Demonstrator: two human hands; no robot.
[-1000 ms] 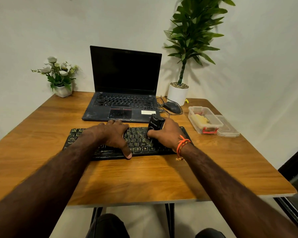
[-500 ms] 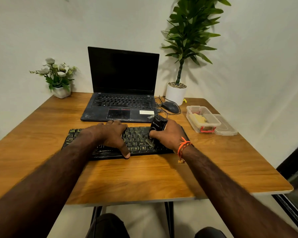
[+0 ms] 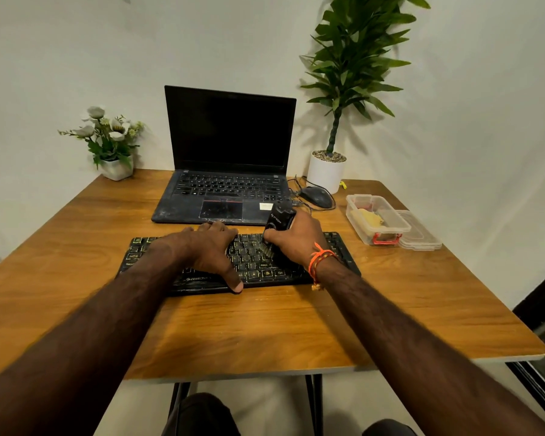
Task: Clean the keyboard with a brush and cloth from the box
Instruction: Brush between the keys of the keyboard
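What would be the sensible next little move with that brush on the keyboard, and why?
Probably drag the brush sideways along the key row. The right hand grips it, bristles down on the keyboard, while the left hand rests on the keys; the yellow cloth lies in the box.

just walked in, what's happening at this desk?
A person is brushing the black keyboard. The right hand grips a black brush, bristles down on the keys, while the left hand rests on the keyboard to steady it. The clear box sits open at the right with a yellow cloth inside.
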